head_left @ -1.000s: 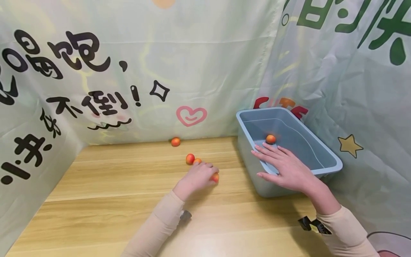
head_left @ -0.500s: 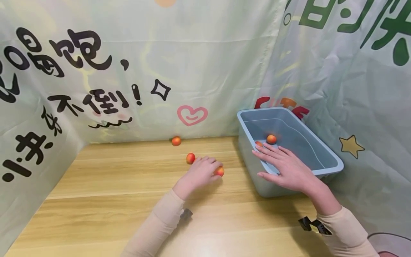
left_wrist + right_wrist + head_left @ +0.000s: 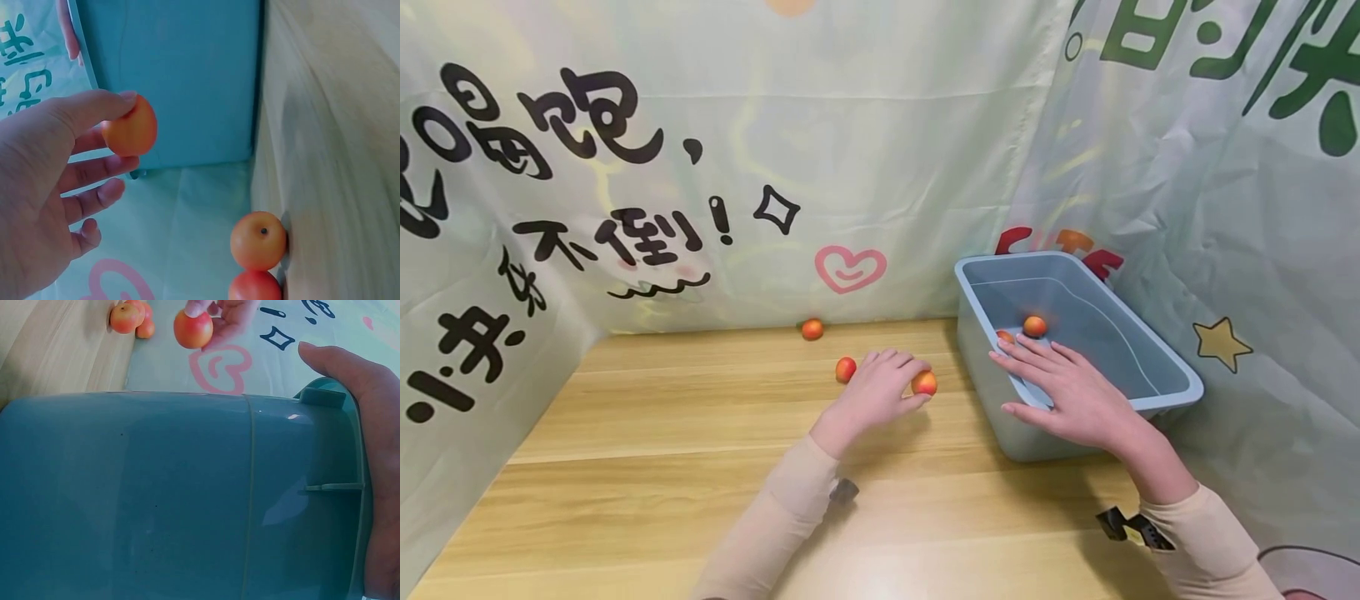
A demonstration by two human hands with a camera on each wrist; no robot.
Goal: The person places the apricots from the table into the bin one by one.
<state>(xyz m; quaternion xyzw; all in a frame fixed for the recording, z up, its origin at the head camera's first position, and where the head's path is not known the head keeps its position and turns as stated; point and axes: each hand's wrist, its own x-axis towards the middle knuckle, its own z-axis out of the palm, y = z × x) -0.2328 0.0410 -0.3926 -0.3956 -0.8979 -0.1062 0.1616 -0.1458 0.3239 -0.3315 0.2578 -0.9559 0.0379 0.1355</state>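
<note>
The left hand [image 3: 872,392] pinches an orange-red fruit [image 3: 924,382] between thumb and fingers, the rest loosely bent, clear of the table [image 3: 647,492]; over at its three o'clock, the right hand [image 3: 1071,393] lies straight-fingered and spread across the rim of a blue bin [image 3: 991,383]. Inside the bin I see two more fruits [image 3: 1034,326], at ten and eleven o'clock from the right hand, while loose fruits [image 3: 846,370] sit at about ten o'clock from the left hand, the farthest near the printed cloth [image 3: 925,167].
</note>
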